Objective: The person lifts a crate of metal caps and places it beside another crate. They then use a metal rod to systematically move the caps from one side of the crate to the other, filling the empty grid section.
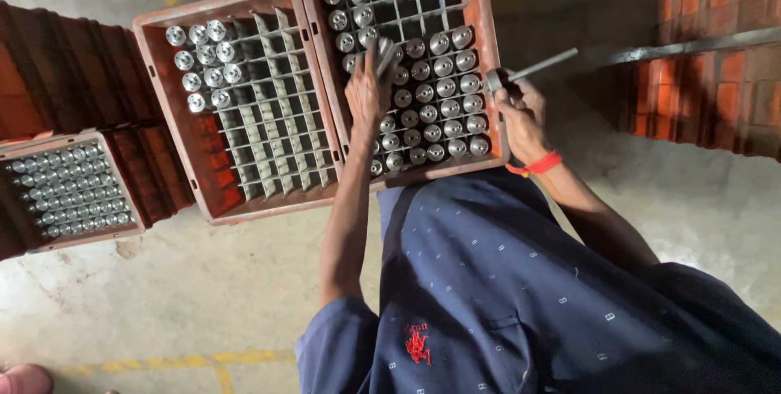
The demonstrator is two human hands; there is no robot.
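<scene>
A bare concrete floor (163,304) carries everything here, with yellow painted lines crossing it near the bottom and top edges. Dark orange crates stand stacked at the left edge, and more orange crates (708,60) are stacked at the top right corner.

Two orange plastic crates with grey dividers sit side by side in the middle. The left crate (175,129) holds metal cylinders (205,64) only in its top left corner; its other cells show bare. The right crate (486,52) is filled with shiny round-topped cylinders (443,105) across most of its lower right part and along its left edge, while the cells at its top right corner are bare. A third, smaller crate (16,150) at the left edge is packed full of cylinders.

The person wears a dark blue patterned shirt (504,280) and a red band (538,164) on the right wrist.

The left hand (366,93) is over the left side of the right crate, fingers closed around one metal cylinder (384,56) lifted above the cells. The right hand (521,113) rests at the right rim of that crate, fingers curled around a thin metal rod (541,64) that points toward the top right.
</scene>
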